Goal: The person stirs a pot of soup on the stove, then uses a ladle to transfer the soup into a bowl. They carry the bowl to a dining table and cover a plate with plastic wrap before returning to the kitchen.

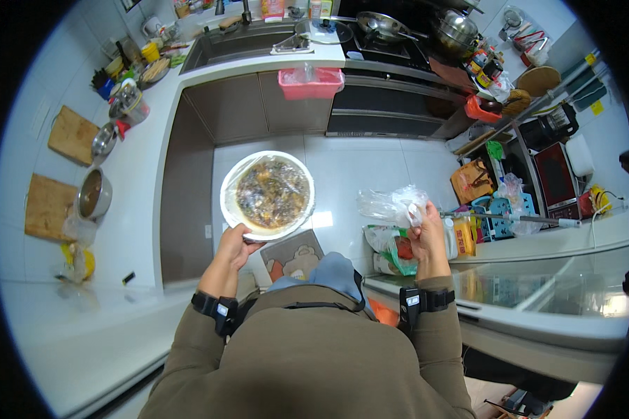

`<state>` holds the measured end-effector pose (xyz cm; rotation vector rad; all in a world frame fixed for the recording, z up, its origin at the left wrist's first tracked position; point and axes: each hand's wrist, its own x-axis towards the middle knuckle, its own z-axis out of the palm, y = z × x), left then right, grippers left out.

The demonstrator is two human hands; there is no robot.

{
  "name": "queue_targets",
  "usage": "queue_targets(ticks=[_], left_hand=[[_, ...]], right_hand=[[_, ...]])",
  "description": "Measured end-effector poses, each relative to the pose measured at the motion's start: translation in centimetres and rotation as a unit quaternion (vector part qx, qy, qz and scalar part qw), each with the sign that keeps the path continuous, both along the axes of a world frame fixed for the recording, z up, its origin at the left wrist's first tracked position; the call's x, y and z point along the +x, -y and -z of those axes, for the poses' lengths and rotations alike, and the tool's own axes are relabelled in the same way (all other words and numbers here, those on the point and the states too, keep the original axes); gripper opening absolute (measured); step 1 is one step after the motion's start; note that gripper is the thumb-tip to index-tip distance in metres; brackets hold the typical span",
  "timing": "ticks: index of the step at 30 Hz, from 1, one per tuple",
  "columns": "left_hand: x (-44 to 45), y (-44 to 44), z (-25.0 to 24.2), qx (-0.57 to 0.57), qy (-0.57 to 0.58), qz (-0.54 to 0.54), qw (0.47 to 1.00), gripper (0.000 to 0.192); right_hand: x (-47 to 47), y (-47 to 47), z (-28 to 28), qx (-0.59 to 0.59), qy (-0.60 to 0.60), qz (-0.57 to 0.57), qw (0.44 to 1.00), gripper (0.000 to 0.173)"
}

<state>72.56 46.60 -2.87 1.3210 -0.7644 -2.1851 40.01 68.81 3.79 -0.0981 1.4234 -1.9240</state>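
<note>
My left hand [236,246] grips the near rim of a white bowl [229,209], its thumb on top and its fingers underneath. Clear plastic film covers the bowl, and brown food with dark and yellowish bits [272,194] shows through it. To the right, my right hand [427,233] is shut on a crumpled clear plastic bag [385,203], which spreads out leftwards from the fingers. Both things are held up above the tiled floor, well apart from each other.
A white counter [131,209] with a metal pot [94,194] and cutting boards [76,135] runs along the left. Ahead are a sink [230,50], a pink bin [312,90] and a stove [393,55]. Bagged goods [390,249] and a shelf rack with a microwave [555,173] stand right.
</note>
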Motion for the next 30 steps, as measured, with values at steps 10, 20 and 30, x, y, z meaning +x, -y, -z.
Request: queue_targets(ticks=[10,20,30], left_hand=[[-3.2,13.1,1.1,0.015,0.016,-0.158,0.987,0.049],[-10.6,21.1,-1.4,0.046,0.049,-0.386,0.920,0.043],[-14.4,28.6,-5.0,0.061,0.095,-0.434,0.894,0.045]], right_hand=[[-16.3,29.6,6.1,0.023,0.097,-0.069,0.993,0.014],[-22.0,58.4,19.4,0.069,-0.442,-0.364,0.817,0.054],[-27.8,70.0,34.9,0.385,-0.462,-0.625,0.497,0.050]])
